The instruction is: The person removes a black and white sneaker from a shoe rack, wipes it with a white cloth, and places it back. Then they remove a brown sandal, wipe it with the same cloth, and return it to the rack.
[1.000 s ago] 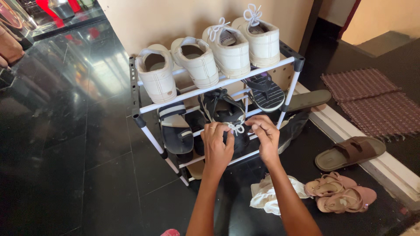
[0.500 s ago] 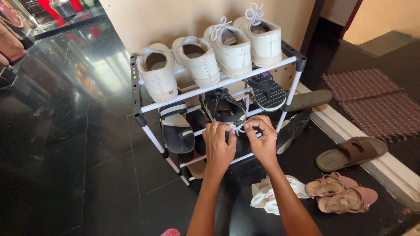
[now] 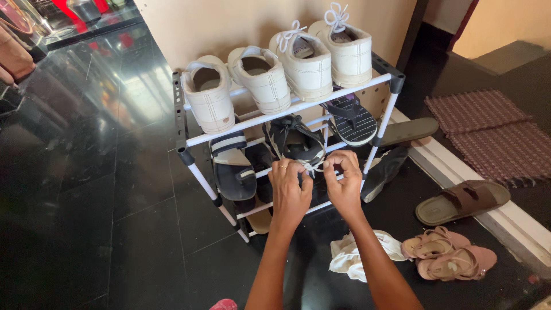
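Gleaming at far left, a polished black tile floor [image 3: 86, 172] reflects the room like glass. A white tube-frame shoe rack [image 3: 189, 139] with black plastic corner joints stands against a cream wall. Top tier, left to right: four chunky white stitched sneakers [image 3: 258, 77], heels outward, the right two with looped white laces. Middle tier: a flat black sandal with white straps [image 3: 231, 166], then a dark laced shoe [image 3: 295, 143], then a ridged black flip-flop [image 3: 353, 120].

The left hand [image 3: 288, 192], a ring on one finger, pinches the thin white lace [image 3: 311, 166] at the heel end of the dark shoe. The right hand [image 3: 343, 183] pinches the same lace from the other side, fingers curled tight. The two hands sit just beside each other.

Below the right forearm lies a crumpled white cloth [image 3: 356, 258]. Further right: a pair of pink strappy sandals [image 3: 447, 258], a brown slide sandal [image 3: 462, 201], a woven maroon mat [image 3: 488, 132].
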